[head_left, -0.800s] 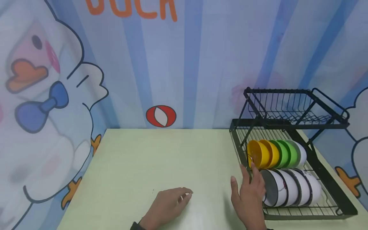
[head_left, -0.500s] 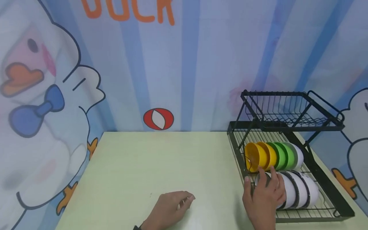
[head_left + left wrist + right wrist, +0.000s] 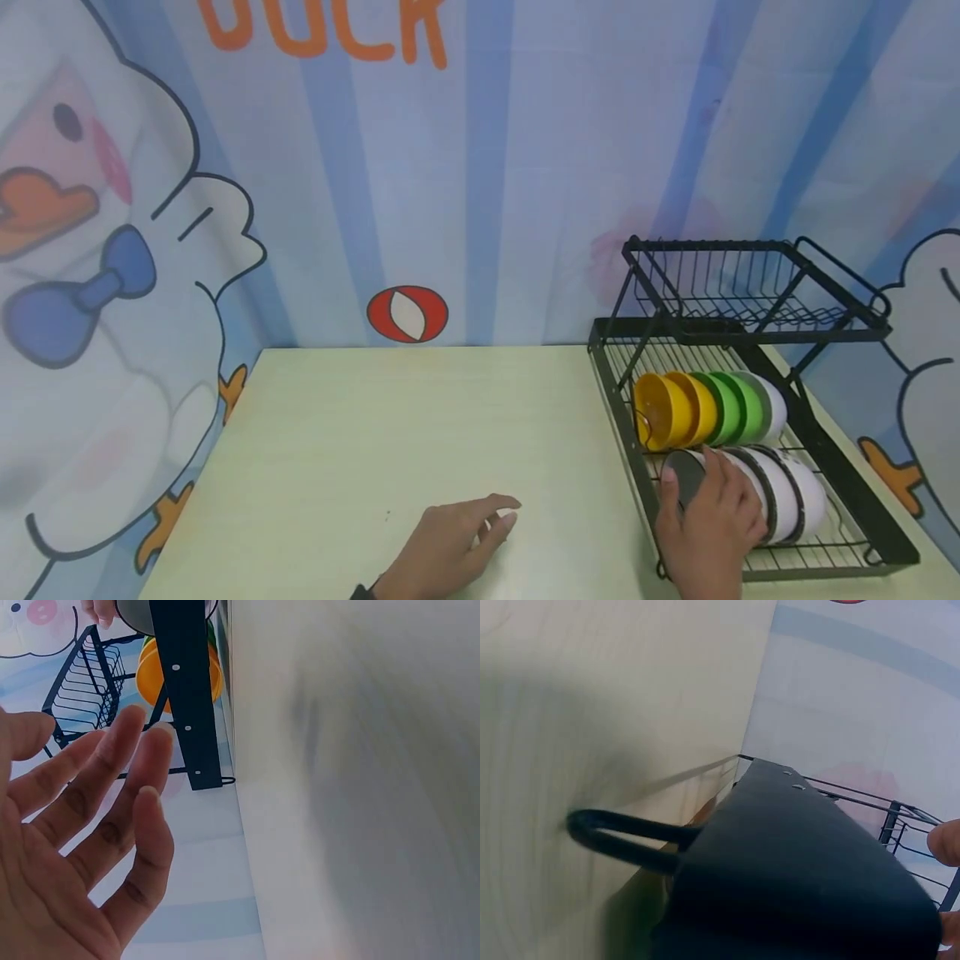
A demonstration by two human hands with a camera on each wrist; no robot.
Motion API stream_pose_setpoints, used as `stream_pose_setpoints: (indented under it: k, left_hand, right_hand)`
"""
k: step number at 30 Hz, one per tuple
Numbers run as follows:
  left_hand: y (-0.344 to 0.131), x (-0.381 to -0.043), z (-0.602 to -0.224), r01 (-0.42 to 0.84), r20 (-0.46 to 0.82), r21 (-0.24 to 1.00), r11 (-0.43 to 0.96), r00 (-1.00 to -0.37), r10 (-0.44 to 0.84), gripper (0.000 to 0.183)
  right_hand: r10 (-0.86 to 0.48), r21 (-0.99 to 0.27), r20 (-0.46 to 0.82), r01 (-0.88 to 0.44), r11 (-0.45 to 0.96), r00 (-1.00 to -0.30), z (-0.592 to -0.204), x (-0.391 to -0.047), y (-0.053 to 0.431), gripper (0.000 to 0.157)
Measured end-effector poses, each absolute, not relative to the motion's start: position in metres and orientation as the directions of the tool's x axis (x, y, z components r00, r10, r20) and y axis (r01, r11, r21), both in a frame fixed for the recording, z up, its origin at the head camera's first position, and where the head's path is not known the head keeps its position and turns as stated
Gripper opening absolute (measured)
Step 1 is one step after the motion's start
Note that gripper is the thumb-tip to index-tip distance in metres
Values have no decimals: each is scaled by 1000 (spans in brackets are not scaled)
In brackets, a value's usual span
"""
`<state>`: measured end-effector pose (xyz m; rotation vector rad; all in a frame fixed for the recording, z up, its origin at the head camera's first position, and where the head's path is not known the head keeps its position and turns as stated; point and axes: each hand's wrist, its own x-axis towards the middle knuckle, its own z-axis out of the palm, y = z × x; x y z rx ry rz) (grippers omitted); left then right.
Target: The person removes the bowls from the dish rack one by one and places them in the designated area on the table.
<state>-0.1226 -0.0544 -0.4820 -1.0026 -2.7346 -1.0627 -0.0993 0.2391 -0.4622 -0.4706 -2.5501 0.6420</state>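
**Right hand [image 3: 711, 525] covering white bowls [image 3: 782, 500]**

The bowls are standing in a black rack [image 3: 843, 458], lower right; whether the hand is gripping, I can't tell. Yellow and green bowls [image 3: 738, 408] are sitting behind. The rack's side [image 3: 780, 862] is blocking the right wrist view. Bottom middle, the loose left hand [image 3: 457, 540] is holding nothing.

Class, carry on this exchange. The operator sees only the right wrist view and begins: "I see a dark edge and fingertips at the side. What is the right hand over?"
Observer: The right hand is over the front bowls; whether it grips one, I cannot tell.
Operator: What stands behind those?
Observer: From the left, yellow bowls, green bowls, then a white bowl.
Operator: And the left hand?
Observer: The left hand holds nothing.
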Motion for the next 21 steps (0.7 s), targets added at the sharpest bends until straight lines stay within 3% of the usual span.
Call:
stream_pose_setpoints:
  k: [9,21]
  left_hand:
    - [-43,-125,-479,635,267,550,542,-749,606,40]
    - [-26,-134,-476,670,231,507,542,-712,663,43]
  right_hand:
    - [435,-476,326,251,843,-839,-467,-100,244,59]
    - [381,-424,485,169,890,-787,-474,-102,245,49]
